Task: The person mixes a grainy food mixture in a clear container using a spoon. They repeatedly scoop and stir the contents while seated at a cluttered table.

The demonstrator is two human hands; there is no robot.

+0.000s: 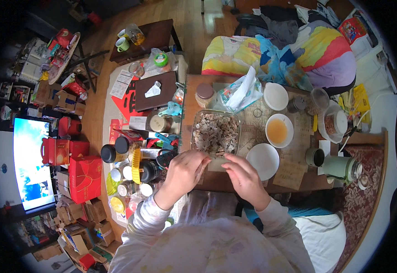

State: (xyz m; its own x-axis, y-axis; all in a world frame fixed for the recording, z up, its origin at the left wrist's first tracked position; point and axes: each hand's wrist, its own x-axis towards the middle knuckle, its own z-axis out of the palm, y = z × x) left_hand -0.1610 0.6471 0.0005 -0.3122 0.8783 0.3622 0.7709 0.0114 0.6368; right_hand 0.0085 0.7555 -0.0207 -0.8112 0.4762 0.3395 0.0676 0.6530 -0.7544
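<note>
A rectangular glass container (238, 136) on the table before me holds a heap of shredded grey-brown food (215, 131). My left hand (187, 168) hovers at its near left corner, thumb and fingers drawn together; whether a small piece is between them cannot be seen. Across from it, my right hand (244, 175) is at the near right corner, with thumb and forefinger apart. A small dark bit shows by the right forefinger's tip, at the container's near rim. Right of the container are an empty white bowl (262, 161) and a white bowl of yellowish liquid (270, 117).
Behind the container stand a lidded jar (205, 96) and a tissue pack (241, 94). A white round lid (275, 96), a metal cup (314, 157) and a pale green thermos (340, 168) are to the right. Several jars and a black-handled item (166, 158) crowd the left side.
</note>
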